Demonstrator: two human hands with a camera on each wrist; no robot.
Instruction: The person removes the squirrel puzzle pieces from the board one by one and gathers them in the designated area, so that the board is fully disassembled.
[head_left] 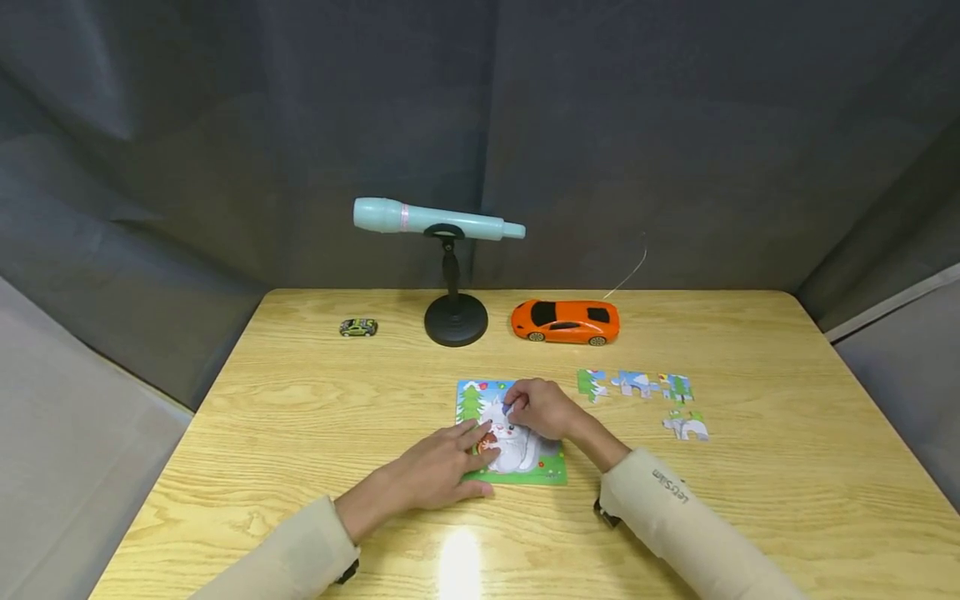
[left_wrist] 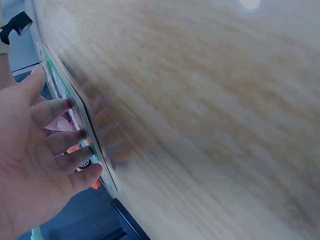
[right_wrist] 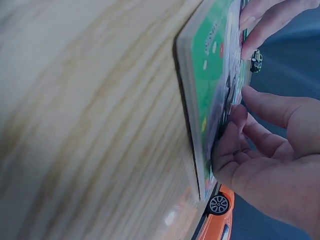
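A jigsaw puzzle (head_left: 517, 478) of a white rabbit on green grass lies flat on the wooden table. My left hand (head_left: 442, 467) rests on its left side, fingers spread, with the thumb by the lower edge. In the left wrist view the fingertips (left_wrist: 95, 171) of that hand meet the board. Over the puzzle's upper middle, my right hand (head_left: 546, 408) pinches a small puzzle piece (right_wrist: 229, 100) between thumb and fingers, low against the picture. Most of that piece is hidden by the fingers. Loose puzzle pieces (head_left: 684, 426) lie to the right of the board.
Behind the puzzle stands a light-blue microphone (head_left: 465, 223) on a black stand (head_left: 455, 321). An orange toy car (head_left: 566, 323) with a thin antenna is right of it, and a small toy car (head_left: 358, 327) is on the left. Dark curtains (head_left: 375, 108) enclose the table (head_left: 315, 400).
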